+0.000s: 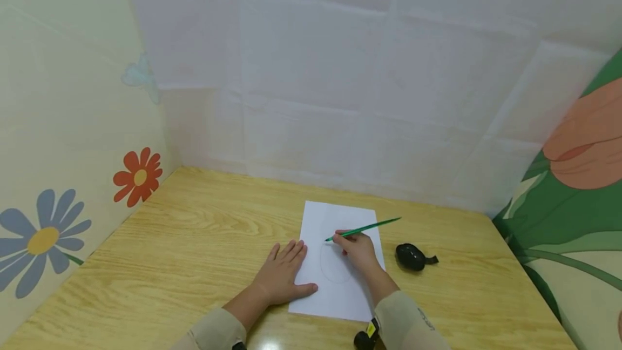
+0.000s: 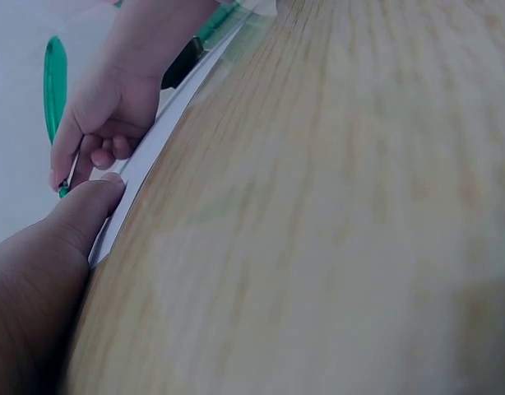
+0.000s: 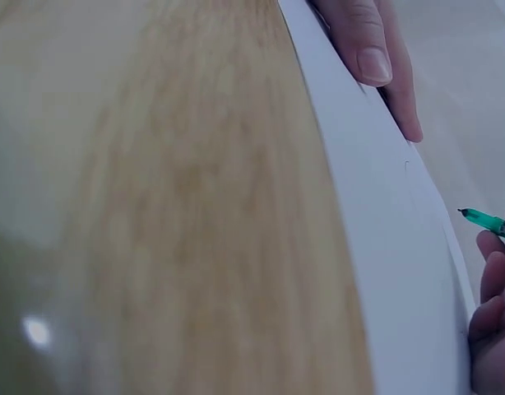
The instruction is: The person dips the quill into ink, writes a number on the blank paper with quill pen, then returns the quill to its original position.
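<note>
A white sheet of paper lies on the wooden table and carries a thin, faint curved outline, like an oval. My right hand pinches a slim green pen near its dark tip, which is at the top of that outline. Whether the tip touches the paper is hard to tell; the right wrist view shows the pen at its edge. Flat on the sheet's left side rests my left hand, fingers straight and thumb out. The left wrist view shows the pen's broad, leaf-like end.
To the right of the paper sits a black rounded object with a short tab. A black and yellow device shows by my right sleeve. White cloth hangs behind the wooden table; flower-patterned panels flank it.
</note>
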`<action>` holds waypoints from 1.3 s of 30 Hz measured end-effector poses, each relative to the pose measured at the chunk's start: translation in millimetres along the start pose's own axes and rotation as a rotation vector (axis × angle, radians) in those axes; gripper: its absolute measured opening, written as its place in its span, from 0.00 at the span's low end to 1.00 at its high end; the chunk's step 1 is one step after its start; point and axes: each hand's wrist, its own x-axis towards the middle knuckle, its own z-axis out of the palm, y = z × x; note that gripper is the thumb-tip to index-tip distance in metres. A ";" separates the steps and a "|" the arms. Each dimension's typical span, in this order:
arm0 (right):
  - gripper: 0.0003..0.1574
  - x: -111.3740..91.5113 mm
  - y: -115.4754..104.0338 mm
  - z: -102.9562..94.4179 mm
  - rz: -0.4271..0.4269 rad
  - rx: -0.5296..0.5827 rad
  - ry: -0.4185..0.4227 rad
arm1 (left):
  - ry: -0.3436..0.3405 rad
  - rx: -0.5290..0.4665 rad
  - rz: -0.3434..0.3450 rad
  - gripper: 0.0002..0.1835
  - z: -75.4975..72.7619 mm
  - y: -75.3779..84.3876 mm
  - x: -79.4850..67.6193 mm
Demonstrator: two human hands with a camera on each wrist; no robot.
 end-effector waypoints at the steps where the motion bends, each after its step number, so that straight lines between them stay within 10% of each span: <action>1: 0.19 -0.4 0.4 -0.7 -0.008 -0.002 0.001 | -0.002 -0.003 0.000 0.54 -0.3 0.1 -0.3; 39: 0.21 -11.5 20.5 -52.4 0.127 0.049 0.142 | 0.010 -0.032 0.009 0.54 -1.0 0.0 -1.1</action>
